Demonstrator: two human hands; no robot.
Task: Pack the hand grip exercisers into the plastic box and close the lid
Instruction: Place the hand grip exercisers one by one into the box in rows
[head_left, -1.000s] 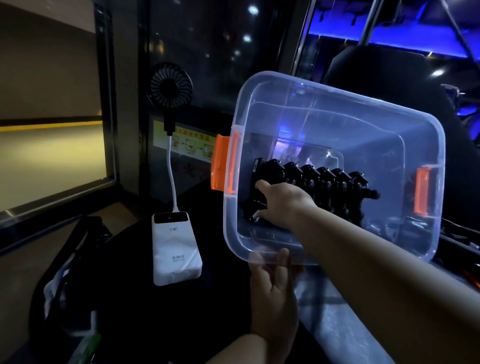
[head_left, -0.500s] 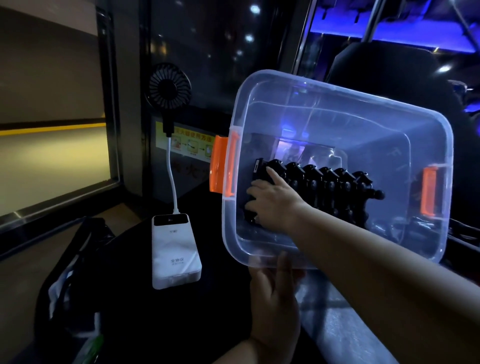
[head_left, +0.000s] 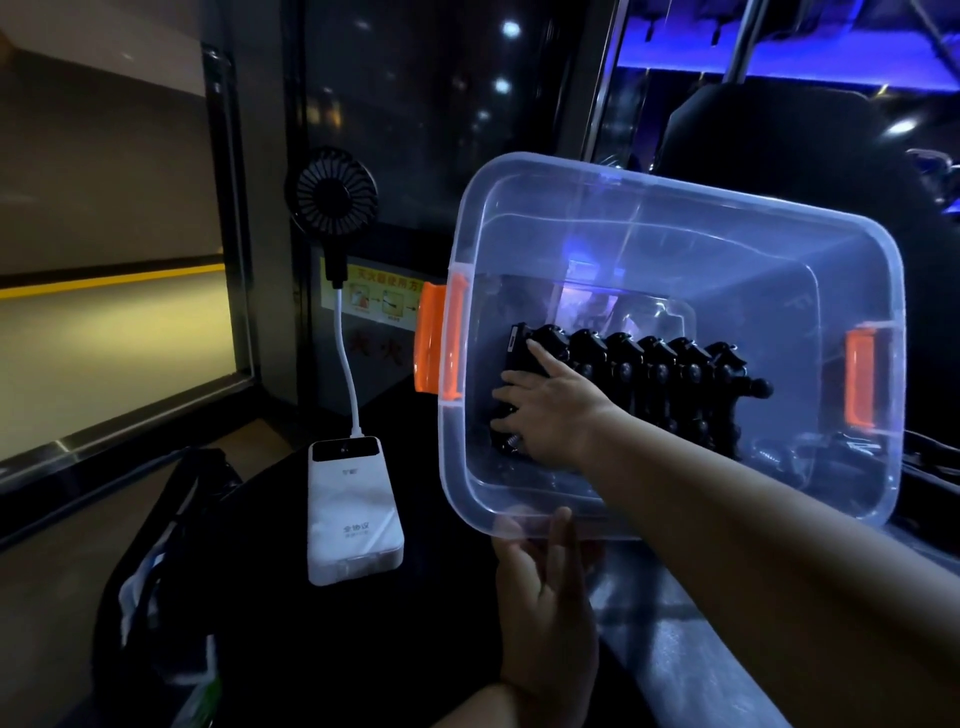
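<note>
A clear plastic box with orange side latches is tipped toward me, its opening facing the camera. Several black hand grip exercisers stand in a row against its bottom. My right hand reaches inside, fingers spread flat on the leftmost exerciser. My left hand holds the box's near rim from below. No lid is in view.
A white power bank lies on the dark surface to the left, with a small black fan on a white stalk plugged into it. A dark bag sits at lower left. A window pane stands behind.
My right hand has uncurled from a closed grip on the leftmost exerciser to flat, spread fingers pressing on it. The box has stayed tipped in my left hand.
</note>
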